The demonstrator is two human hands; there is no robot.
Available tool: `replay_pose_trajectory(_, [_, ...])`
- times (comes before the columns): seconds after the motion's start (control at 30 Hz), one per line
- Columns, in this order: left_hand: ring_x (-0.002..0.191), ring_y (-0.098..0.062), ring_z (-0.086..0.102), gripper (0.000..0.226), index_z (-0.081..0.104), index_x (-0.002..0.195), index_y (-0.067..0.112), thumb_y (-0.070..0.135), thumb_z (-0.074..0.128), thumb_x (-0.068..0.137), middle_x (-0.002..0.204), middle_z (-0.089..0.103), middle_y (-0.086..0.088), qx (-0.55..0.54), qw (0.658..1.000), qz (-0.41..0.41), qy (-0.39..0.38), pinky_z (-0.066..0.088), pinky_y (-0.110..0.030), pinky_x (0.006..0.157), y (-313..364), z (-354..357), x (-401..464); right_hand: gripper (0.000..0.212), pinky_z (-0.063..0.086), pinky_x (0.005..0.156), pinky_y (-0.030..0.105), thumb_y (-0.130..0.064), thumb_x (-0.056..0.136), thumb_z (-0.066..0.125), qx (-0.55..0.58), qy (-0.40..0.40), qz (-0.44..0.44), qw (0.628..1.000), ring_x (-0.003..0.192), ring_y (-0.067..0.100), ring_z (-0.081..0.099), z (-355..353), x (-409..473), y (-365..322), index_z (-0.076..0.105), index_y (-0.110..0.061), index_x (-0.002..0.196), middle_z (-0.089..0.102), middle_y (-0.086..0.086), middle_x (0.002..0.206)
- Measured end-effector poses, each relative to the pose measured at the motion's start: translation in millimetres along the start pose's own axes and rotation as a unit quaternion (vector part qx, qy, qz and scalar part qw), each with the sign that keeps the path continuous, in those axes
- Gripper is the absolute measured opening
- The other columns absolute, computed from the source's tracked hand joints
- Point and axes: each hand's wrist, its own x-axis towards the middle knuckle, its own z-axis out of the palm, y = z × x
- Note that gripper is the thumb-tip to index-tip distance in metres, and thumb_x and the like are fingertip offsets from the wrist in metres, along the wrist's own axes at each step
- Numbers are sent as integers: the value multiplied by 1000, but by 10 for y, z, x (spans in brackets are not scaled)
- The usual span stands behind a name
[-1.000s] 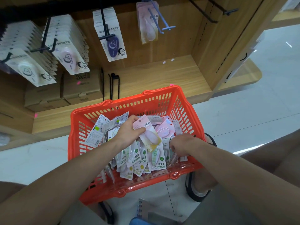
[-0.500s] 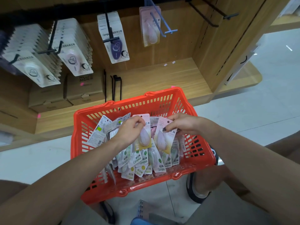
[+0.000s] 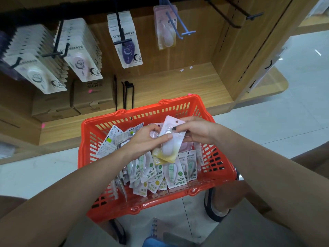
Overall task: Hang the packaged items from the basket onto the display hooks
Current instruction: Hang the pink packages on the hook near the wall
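head view: above a red basket, the left hand and right hand together pinch a pink-to-yellow blister pack holding a pale oval correction tape, its hang hole near the top. the basket holds a heap of green-and-white packs below a blue display hook carrying a matching pink pack.

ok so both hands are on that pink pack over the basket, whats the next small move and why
Probably lift the pink pack up toward the blue hook. The left hand and right hand both pinch it above the red basket, its hang hole shows at the top, and that hook carries a matching pink pack.
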Motion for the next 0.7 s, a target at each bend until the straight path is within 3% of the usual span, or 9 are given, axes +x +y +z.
replay_pose_trajectory(0.1, [95,0,71,38,68,122,25,24,85,88,112,74,12,-13,1000,8,-5,56,-20,76,39,13,7,27,57,103,44,-3,98,66,27,29,-21,999,109,29,74,181,84,59,67,2,124,75,20,119])
replay_pose_trajectory(0.27, [107,-13,71,34,62,118,33,28,81,89,117,74,8,-8,997,-30,69,57,-40,98,-94,-218,-4,16,63,87,38,-6,100,64,24,98,-20,995,100,33,75,224,117,42,59,-4,115,71,25,112])
replay_pose_trajectory(0.37, [106,-16,72,31,62,112,35,29,79,88,114,74,7,-43,987,-66,137,56,-44,102,-235,-482,-40,3,63,86,39,-4,101,59,-48,159,-2,986,86,28,73,152,190,97,60,-4,103,68,22,100])
replay_pose_trajectory(0.47, [107,-20,70,34,59,122,24,21,75,92,113,71,4,-77,972,-98,201,56,-42,100,-341,-689,-85,9,59,76,40,-2,99,58,-152,185,30,970,74,27,65,121,281,226,59,-5,91,63,17,86])
replay_pose_trajectory(0.53, [108,-21,68,37,55,128,22,20,70,94,116,68,3,-82,966,-112,217,55,-41,96,-378,-750,-129,4,54,73,39,-6,97,61,-280,172,68,942,77,28,63,121,342,358,59,-6,100,62,17,93])
replay_pose_trajectory(0.57, [107,-20,67,36,54,128,22,20,68,95,115,66,3,-79,967,-114,215,55,-40,94,-373,-754,-158,21,52,75,38,-10,97,64,-357,151,90,917,88,29,65,122,351,422,58,-7,117,63,18,107])
replay_pose_trajectory(0.63, [105,-19,67,31,53,123,25,21,66,96,113,66,5,-72,970,-118,200,55,-40,92,-407,-722,-176,67,51,87,35,-28,96,68,-472,100,128,867,123,32,60,117,367,567,39,-11,154,53,17,144])
replay_pose_trajectory(0.7, [100,-14,67,26,53,118,29,19,64,97,111,66,7,-64,975,-115,179,54,-37,89,-408,-648,-197,88,47,107,38,-41,95,69,-508,67,144,846,143,33,45,119,335,701,22,-13,164,38,12,163])
